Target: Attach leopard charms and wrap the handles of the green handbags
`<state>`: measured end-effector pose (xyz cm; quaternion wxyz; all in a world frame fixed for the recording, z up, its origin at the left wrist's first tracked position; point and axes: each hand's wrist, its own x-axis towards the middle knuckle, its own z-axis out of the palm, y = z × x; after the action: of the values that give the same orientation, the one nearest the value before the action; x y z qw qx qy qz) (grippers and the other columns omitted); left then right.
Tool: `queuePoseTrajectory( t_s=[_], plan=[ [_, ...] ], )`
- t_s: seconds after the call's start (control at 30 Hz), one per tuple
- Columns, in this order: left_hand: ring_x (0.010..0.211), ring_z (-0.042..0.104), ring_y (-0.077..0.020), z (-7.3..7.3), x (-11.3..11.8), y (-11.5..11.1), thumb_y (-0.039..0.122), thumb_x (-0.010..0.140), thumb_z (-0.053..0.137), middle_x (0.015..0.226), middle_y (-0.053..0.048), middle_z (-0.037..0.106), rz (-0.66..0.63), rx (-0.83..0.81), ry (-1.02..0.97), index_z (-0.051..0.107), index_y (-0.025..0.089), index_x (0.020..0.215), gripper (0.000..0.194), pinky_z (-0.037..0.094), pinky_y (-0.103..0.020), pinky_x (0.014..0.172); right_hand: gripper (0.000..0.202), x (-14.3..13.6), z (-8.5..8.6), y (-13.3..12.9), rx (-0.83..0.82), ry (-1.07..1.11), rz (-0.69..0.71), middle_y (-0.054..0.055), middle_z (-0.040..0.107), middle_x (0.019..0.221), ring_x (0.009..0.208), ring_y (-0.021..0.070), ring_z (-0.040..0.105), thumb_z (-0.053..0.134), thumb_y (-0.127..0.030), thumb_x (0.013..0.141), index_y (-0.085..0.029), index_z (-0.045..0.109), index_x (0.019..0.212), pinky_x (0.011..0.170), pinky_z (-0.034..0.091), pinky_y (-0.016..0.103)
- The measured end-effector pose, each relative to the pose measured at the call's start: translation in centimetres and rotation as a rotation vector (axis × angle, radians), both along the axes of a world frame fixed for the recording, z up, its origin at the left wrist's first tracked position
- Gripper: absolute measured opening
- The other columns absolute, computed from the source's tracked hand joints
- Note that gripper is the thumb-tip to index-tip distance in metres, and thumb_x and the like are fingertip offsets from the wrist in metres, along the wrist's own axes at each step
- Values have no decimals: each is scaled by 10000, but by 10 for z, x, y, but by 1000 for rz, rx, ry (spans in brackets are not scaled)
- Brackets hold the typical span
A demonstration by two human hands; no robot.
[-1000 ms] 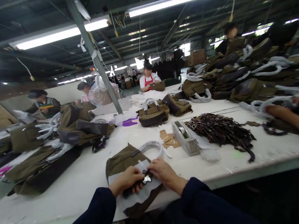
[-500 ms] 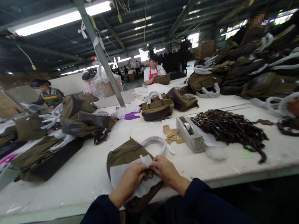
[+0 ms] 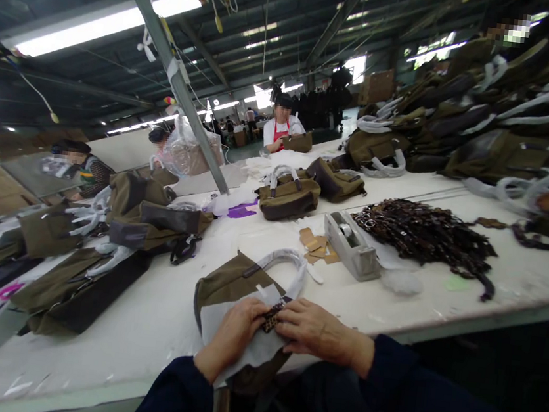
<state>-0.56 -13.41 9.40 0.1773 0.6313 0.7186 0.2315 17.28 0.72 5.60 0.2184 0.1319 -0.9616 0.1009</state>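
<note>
An olive-green handbag [image 3: 227,279] lies at the table's front edge before me, its handle [image 3: 285,255] wrapped in pale padding. Over its front is a white sheet [image 3: 253,356]. On the sheet, my left hand [image 3: 235,327] and my right hand [image 3: 314,329] pinch a small folded dark-brown strap [image 3: 271,318] with a patterned, linked look. The left fingers are closed on its left side, the right fingers on its right side. Fingers cover both ends of the strap.
A tape dispenser [image 3: 353,249] stands beyond my right hand, beside brown card pieces [image 3: 317,245]. A heap of dark straps [image 3: 424,236] lies further right. More bags [image 3: 153,225] are at left, and a big pile [image 3: 499,152] at right. Several co-workers sit or stand around.
My right hand has shifted slightly right and down, turning flatter. More of the patterned strap shows between my hands. The bag stays about where it was.
</note>
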Motion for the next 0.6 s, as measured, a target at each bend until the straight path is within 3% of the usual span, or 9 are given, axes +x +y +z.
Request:
queuePoseTrajectory(
  t_s=[0.1,0.27,0.4,0.5,0.6],
  plan=[
    [950,624,-224,1,0,1,255,910,559,988,-61,711,-19,1,-10,744,219,952,193,464,-325,890,179,-5,-4,2,-5,42,-61,57,657,918,899,175,544,480,-226,994,-186,653,978,802,433,301],
    [941,623,-218,3,3,4,227,926,492,961,-65,711,-55,-31,-36,766,226,944,275,469,-319,880,177,-34,-12,6,-193,-16,-264,63,645,920,885,191,529,587,-253,941,-160,661,809,753,433,290],
    [972,621,-207,2,-4,5,235,925,491,1034,-72,698,-76,-31,-123,776,234,958,287,473,-306,906,155,-51,-16,9,-341,-101,-266,47,655,846,844,172,553,617,-239,923,-143,680,817,782,430,275],
    [1007,623,-203,9,-14,5,219,911,515,1075,-66,690,-119,-98,-135,756,234,1012,262,480,-303,932,107,-54,-14,13,-421,-174,-286,45,654,820,810,167,555,661,-219,880,-140,703,820,737,411,257],
    [1050,622,-224,24,-14,2,180,904,498,1130,-72,683,-52,-86,54,713,222,1078,279,491,-356,968,47,-56,-10,17,-494,-245,-268,24,644,784,751,146,536,708,-186,818,-145,713,796,688,378,238]
  ],
)
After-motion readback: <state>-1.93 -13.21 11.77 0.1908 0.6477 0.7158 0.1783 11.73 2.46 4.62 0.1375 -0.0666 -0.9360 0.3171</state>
